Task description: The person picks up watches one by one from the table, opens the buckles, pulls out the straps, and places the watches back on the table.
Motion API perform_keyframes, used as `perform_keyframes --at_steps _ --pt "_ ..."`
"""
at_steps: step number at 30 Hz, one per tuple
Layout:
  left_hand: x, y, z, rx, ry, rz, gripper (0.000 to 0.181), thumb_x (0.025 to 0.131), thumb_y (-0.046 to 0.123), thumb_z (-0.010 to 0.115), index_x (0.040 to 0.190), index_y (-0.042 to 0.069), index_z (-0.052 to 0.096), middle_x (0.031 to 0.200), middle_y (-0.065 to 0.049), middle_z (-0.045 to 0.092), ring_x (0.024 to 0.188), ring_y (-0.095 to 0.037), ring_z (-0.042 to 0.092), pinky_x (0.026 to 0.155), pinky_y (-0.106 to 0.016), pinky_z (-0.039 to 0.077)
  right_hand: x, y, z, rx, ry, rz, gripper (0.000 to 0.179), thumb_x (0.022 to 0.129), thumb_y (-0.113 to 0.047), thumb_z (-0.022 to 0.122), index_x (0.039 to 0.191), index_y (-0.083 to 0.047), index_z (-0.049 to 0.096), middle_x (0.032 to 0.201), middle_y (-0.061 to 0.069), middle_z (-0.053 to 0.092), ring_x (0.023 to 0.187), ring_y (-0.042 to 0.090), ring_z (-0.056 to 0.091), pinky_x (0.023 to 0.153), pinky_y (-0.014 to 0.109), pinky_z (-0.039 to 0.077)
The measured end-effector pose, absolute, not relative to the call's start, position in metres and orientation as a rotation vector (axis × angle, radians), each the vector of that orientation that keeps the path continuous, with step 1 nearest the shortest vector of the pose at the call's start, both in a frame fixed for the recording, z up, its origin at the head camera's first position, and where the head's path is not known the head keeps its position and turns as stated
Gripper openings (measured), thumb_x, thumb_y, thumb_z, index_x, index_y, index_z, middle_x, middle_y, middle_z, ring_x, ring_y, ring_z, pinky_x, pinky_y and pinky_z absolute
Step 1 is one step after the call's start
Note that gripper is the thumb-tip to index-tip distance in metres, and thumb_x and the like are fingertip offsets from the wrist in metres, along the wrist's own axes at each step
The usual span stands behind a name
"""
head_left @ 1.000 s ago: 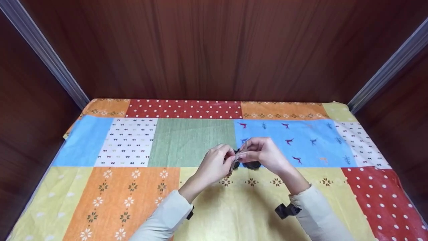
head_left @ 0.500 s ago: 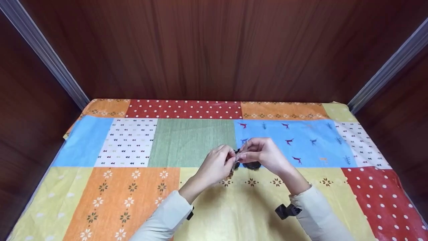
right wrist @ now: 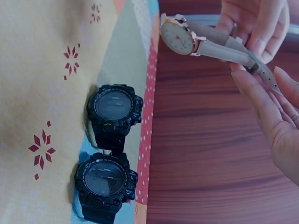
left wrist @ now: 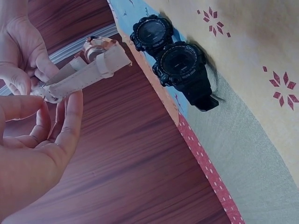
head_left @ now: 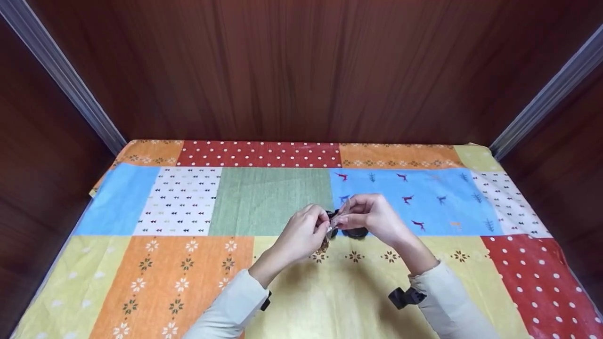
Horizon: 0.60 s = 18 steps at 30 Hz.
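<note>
A wristwatch (right wrist: 177, 39) with a rose-gold case, a pale dial and a beige strap (left wrist: 88, 77) is held up between both hands. My left hand (head_left: 301, 233) pinches the strap by its buckle. My right hand (head_left: 374, 221) pinches the strap's tapered, holed end (right wrist: 266, 77), with the fingertips of both hands close together. In the right wrist view the strap forms a loop and the dial hangs away from the fingers. The fingers partly cover the buckle, so how far the strap runs through it cannot be told.
Two black digital-style wristwatches lie side by side on the patchwork tablecloth (head_left: 292, 292), beyond the hands: one (right wrist: 112, 109) and another (right wrist: 103, 179). Brown wood-grain panels (head_left: 301, 70) enclose the table at the back and on both sides.
Both hands stay almost in place. The left fingers shift slightly at the strap, and the beige watch tilts a little between the hands. The black watches have not moved.
</note>
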<state>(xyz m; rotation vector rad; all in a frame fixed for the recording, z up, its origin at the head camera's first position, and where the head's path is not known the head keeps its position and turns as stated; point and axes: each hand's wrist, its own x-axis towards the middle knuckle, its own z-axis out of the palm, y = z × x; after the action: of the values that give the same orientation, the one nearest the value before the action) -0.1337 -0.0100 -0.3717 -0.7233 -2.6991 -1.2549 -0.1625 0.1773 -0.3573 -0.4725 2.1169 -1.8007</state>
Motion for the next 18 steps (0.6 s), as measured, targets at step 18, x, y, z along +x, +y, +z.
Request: perform_keyframes --at_steps 18 --pt "-0.135 -0.015 -0.384 -0.735 -2.696 -1.428 0.013 0.083 0.01 0.065 0.091 0.002 0.059 0.086 -0.006 0.06 0.077 -0.016 0.06 0.07 -0.028 0.049 -0.163 0.179 -0.353 -0.488 2.177 -1.781 0.018 0.079 -0.003 0.069 0.088 0.01 0.061 0.081 0.018 0.066 0.076 0.037 0.064 0.068 0.038 0.053"
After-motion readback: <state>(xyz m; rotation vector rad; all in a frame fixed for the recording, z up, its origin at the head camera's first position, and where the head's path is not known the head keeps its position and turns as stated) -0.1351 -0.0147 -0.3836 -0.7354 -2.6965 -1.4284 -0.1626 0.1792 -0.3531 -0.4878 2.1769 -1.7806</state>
